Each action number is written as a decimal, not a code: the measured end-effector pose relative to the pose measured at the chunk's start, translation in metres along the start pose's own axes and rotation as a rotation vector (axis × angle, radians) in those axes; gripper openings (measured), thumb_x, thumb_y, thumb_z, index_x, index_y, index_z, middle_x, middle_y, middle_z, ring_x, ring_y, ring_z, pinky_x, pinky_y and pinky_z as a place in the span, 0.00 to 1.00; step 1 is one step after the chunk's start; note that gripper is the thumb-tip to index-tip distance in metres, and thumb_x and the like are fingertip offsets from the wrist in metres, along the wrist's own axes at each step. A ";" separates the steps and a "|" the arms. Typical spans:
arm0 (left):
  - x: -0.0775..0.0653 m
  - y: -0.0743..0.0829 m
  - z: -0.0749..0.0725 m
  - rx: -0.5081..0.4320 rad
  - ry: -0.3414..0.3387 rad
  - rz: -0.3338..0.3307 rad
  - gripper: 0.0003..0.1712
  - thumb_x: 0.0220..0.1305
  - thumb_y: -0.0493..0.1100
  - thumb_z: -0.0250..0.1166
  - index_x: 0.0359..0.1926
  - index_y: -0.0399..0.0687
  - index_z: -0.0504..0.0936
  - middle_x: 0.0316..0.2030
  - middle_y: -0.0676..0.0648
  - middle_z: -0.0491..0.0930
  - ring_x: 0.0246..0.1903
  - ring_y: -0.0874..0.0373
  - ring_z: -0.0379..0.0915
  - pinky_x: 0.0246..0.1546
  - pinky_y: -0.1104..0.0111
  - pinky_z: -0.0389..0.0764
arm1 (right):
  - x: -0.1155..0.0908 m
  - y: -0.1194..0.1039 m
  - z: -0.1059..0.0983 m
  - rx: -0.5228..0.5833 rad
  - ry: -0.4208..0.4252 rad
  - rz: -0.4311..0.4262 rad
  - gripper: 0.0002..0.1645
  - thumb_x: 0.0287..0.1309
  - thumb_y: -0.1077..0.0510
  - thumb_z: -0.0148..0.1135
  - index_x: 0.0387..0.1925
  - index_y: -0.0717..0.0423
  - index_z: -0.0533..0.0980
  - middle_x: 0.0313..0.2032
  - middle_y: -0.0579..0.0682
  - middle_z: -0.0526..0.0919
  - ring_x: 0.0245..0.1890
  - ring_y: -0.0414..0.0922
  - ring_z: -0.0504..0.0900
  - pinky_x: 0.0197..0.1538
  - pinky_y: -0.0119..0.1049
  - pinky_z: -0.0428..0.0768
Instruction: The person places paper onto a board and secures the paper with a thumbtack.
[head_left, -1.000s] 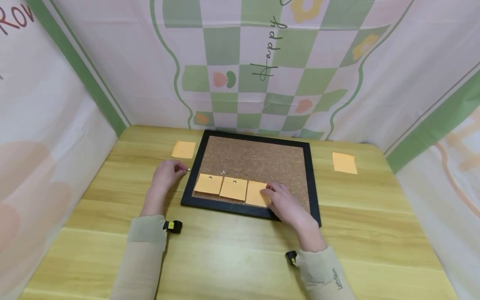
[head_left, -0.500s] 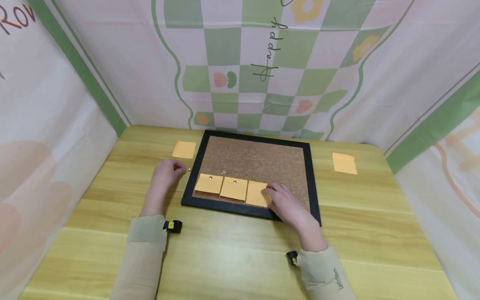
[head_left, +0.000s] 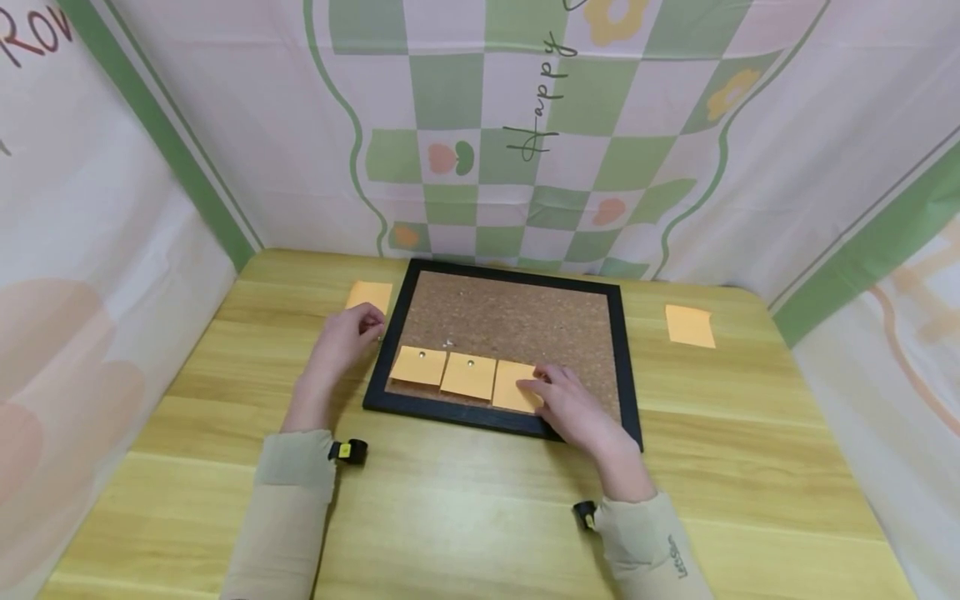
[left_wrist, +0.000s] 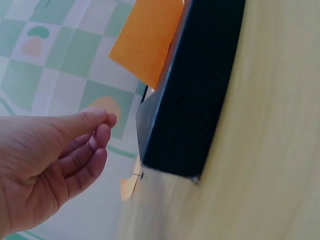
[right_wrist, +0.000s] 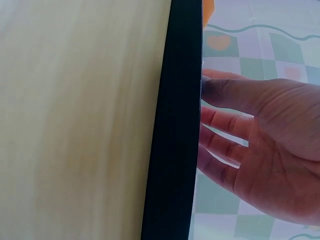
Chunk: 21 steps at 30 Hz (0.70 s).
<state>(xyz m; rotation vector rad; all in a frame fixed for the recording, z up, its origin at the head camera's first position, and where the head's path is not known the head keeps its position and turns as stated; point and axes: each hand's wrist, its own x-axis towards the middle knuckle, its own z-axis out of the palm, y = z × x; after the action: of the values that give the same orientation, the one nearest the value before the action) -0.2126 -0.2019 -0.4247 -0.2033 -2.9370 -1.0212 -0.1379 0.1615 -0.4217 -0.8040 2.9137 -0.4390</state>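
Observation:
My right hand point(head_left: 577, 414) rests its fingertips on the right part of an orange sticky note point(head_left: 507, 387), which lies on the framed cork board point(head_left: 517, 321). In the right wrist view the same hand point(right_wrist: 275, 145) reaches past the black frame, which hides its fingertips. Left of the board, my left hand point(head_left: 341, 343) hovers with thumb and forefinger tips together. The left wrist view shows no thing between those fingers point(left_wrist: 85, 122). Below them a push pin point(left_wrist: 142, 175) is on the table beside the frame.
Two more sticky notes point(head_left: 467, 379) hang on the board's lower left, each with a pin near its top. A loose note point(head_left: 370, 295) lies behind my left hand, another point(head_left: 690, 326) at the right. Fabric walls surround the wooden table point(head_left: 450, 517).
My left hand has lifted slightly away and moved toward the back and the frame; the pin beside the board stays where it was. The right hand barely moves, its thumb shifting slightly left.

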 end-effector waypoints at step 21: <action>-0.001 0.022 0.015 -0.010 -0.112 0.157 0.12 0.69 0.49 0.64 0.34 0.48 0.87 0.28 0.50 0.87 0.28 0.59 0.81 0.33 0.66 0.81 | 0.002 0.006 0.000 0.037 0.004 0.030 0.25 0.57 0.63 0.71 0.56 0.64 0.78 0.60 0.62 0.78 0.61 0.59 0.74 0.64 0.54 0.74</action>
<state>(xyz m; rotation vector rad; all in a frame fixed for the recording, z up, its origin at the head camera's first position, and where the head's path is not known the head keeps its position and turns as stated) -0.2089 -0.1758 -0.4228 -0.4989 -2.9557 -1.0343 -0.1422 0.1653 -0.4230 -0.7548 2.9076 -0.4915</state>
